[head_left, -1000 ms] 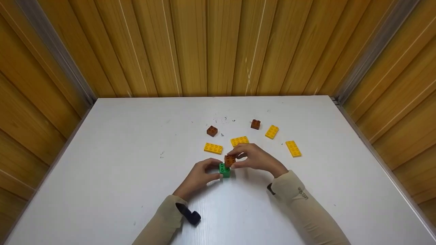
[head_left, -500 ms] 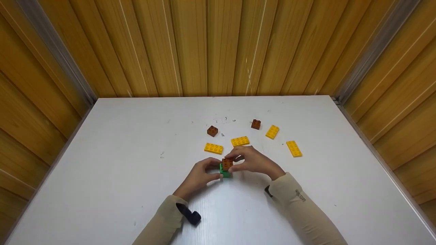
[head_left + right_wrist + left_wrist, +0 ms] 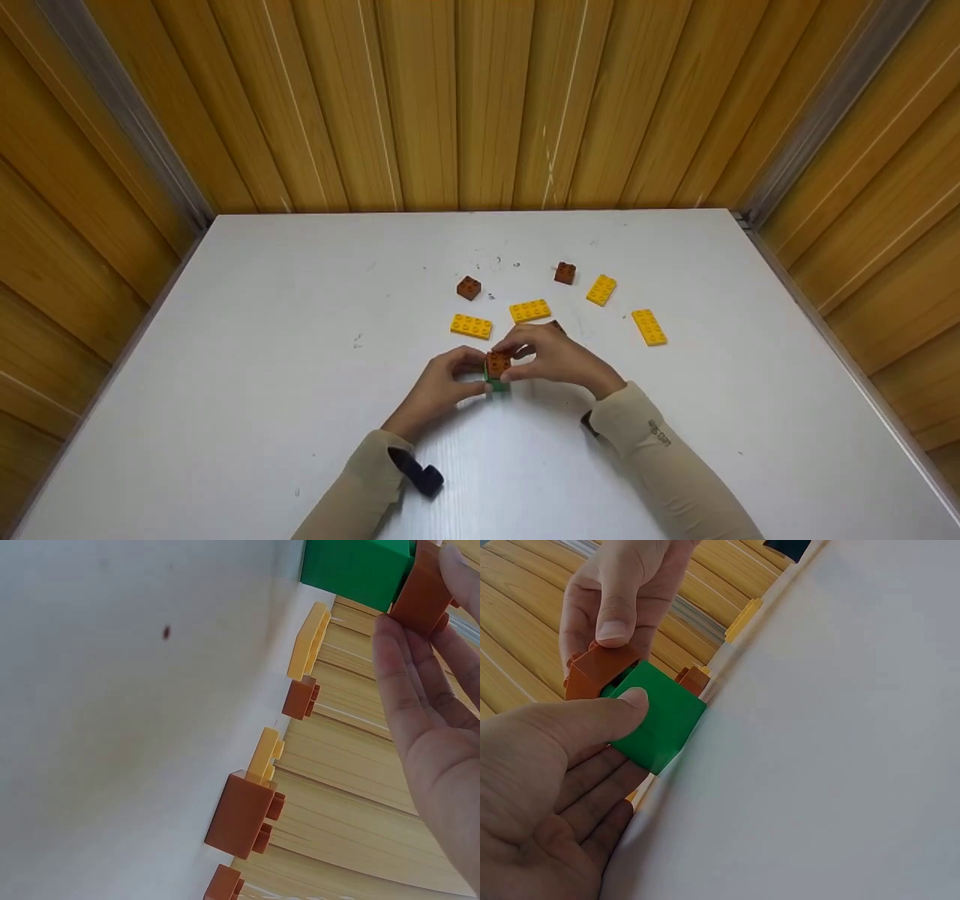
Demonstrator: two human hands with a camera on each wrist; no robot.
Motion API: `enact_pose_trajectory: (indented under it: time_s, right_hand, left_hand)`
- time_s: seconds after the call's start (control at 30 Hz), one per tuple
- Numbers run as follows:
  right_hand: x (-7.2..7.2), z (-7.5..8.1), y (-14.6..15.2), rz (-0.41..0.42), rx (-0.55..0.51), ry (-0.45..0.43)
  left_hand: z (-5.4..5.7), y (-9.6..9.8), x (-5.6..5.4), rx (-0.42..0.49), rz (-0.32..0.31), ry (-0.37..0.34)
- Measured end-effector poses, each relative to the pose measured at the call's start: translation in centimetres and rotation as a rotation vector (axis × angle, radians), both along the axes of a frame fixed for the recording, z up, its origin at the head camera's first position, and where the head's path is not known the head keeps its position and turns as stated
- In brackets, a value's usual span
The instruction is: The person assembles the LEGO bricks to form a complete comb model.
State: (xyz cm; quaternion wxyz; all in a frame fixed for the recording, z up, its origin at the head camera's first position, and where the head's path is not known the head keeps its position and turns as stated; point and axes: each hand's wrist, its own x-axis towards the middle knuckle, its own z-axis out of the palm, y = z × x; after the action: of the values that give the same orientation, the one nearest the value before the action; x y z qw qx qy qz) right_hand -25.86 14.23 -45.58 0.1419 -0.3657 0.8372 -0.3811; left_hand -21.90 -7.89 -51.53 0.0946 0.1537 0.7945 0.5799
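In the head view my left hand grips a green building brick between thumb and fingers, low at the white table. A reddish-brown brick with studs is pinched by my right hand right on top of the green one. Seen from the left wrist, the brown brick sits tilted, and a dark gap with part of a green stud shows between the two. From the right wrist, its underside edge meets the green brick's studded side.
Behind the hands lie several flat yellow bricks, among them one at left and one at far right. Brown bricks stand at the back left and back right. Another brown brick peeks out behind my right hand.
My right hand has brought the brown brick left and down onto the green brick, covering its studs. A brown brick behind that hand has come into sight. The left hand stays put.
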Motion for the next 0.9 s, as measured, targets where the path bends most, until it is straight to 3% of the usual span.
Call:
enact_pose_trajectory:
  time_s: [0.2, 0.43, 0.9]
  right_hand:
    - [0.21, 0.11, -0.13, 0.004, 0.019, 0.02]
    - [0.44, 0.44, -0.44, 0.008, 0.037, 0.039]
    - [0.5, 0.26, -0.4, -0.01, 0.037, 0.051]
  left_hand:
    - [0.59, 0.1, 0.3, -0.009, -0.006, 0.013]
    - [-0.08, -0.22, 0.05, -0.003, -0.004, 0.021]
    - [-0.11, -0.21, -0.15, 0.0, -0.021, 0.026]
